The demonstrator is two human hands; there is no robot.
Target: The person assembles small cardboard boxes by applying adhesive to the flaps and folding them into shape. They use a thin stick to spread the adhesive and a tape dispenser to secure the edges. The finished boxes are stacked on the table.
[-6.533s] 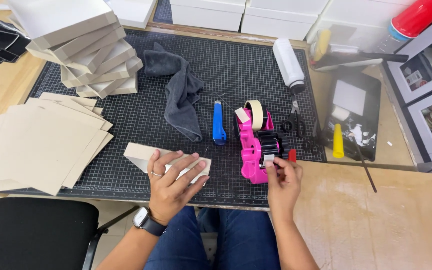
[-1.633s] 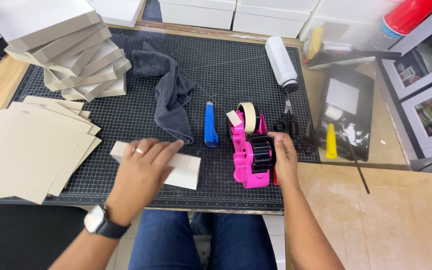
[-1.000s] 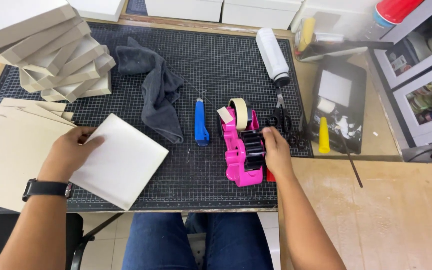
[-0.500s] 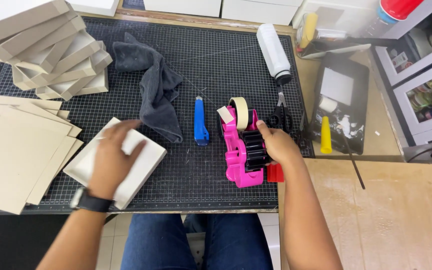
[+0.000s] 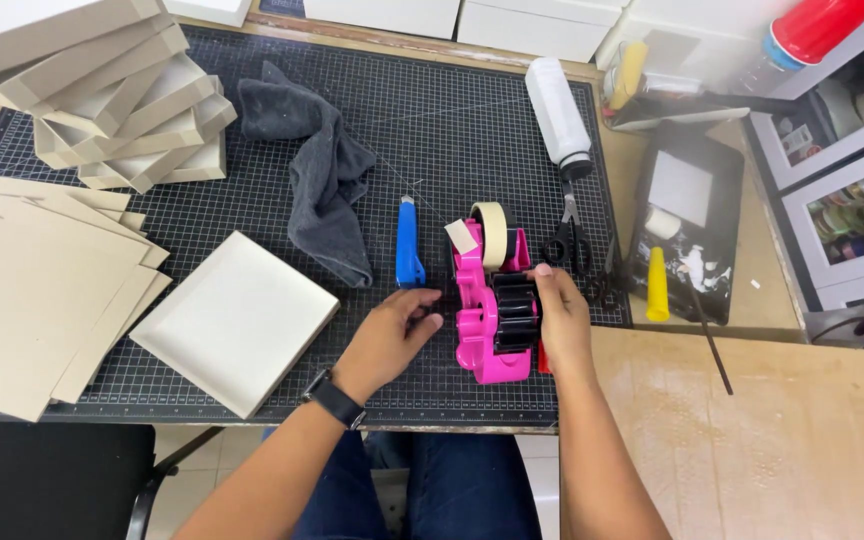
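Dispenser: pink tape dispenser (image 5: 492, 318) is standing on the black gridded mat (image 5: 252, 200) near the desk's front edge, with a cream tape roll (image 5: 493, 232) sitting in its far end and a loose tab of tape sticking out to the left, ready to pull.
Right hand: right hand (image 5: 560, 318) is pressing against the dispenser's right side at the black wheel, fingers curled onto it in a narrow grip; it looks to be steadying the dispenser.
Left hand: left hand (image 5: 392, 338) is lying on the mat just left of the dispenser, fingers half curled and holding nothing, their tips near its pink base.
Tray: shallow white tray (image 5: 235, 322) is lying flat on the mat, well left of the left hand, turned at an angle.
Cardboard: flat tan sheets (image 5: 37, 290) are lying fanned over the mat's left edge; folded trays (image 5: 112, 95) are piling up at the far left corner.
Tools: blue knife (image 5: 409, 245) is lying just left of the dispenser, scissors (image 5: 567, 240) just right of it, all within easy reach.
Cloth: grey cloth (image 5: 327, 175) is lying crumpled between the piles and the knife.
Containers: white bottle (image 5: 558, 115) is lying on its side at the mat's far right; a black tray (image 5: 687, 235) beside the mat is holding a yellow nozzle (image 5: 658, 285).
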